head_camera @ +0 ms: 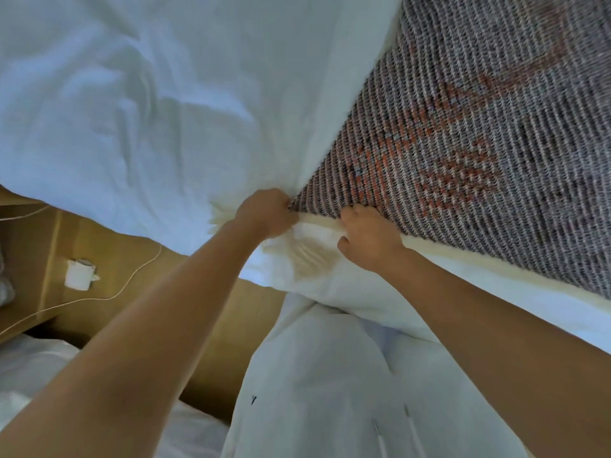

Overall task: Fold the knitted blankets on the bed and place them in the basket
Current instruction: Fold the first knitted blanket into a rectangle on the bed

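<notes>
Two bare forearms (139,342) come in from the bottom edge, closest to the lens, w/ a white garment (324,391) btw. them; two thin cords (408,414) hang on its front. Both arms reach to mid-frame, where the knitted blanket (463,143) has its near corner. Left grip (267,213) is clamped on that corner: fingers curled under, knuckles up, pinching the knit right at its tip. Right grip (368,239) sits just beside it, also clamped, w/ fingers curled onto the cream border (529,278) that runs along the blanket's near edge. Blanket itself: grey-and-white ribbed knit w/ a red-orange motif (446,153), lying spread on the bed (132,94) & filling the upper-right part of the view. One edge runs diagonally up from the corner, the other goes off to the right. White fabric at the corner is bunched into small pleats just below the two grips. Bed's white sheet is wrinkled across the upper left. Lower left, beside the bed: a brown wooden surface (109,233) carrying a white paper roll (79,273) & a thin pale cable (142,273) that curves past the roll. More white bedding (26,375) shows at the bottom-left corner, blurred.
</notes>
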Demonstrator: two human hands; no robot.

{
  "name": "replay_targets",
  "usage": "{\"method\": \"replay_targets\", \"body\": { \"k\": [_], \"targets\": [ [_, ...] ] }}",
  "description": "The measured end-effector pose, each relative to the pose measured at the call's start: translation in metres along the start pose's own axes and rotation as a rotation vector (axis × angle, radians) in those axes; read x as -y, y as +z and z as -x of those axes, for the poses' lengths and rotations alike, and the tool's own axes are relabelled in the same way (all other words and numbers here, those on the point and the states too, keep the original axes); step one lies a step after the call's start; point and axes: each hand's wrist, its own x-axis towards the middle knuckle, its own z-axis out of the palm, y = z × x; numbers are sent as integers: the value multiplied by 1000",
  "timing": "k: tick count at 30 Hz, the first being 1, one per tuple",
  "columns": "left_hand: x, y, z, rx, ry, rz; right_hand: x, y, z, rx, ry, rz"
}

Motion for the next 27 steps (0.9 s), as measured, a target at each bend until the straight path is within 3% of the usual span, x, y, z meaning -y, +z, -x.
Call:
{"method": "replay_targets", "body": {
  "k": [6,12,17,22,27],
  "targets": [
    [5,34,5,-253,116,-77,-20,-3,8,-25,214,199],
    [14,18,5,-177,-8,72,-40,-2,19,1,177,200],
    [-15,8,-7,-73,-155,-75,-39,-11,10,68,210,129],
    [-64,-13,-22,-131,-116,-343,-41,-36,-2,-145,195,-14],
    [-112,-47,-45,-95,103,196,-56,-70,-31,-286,169,-100]
  ]
}}
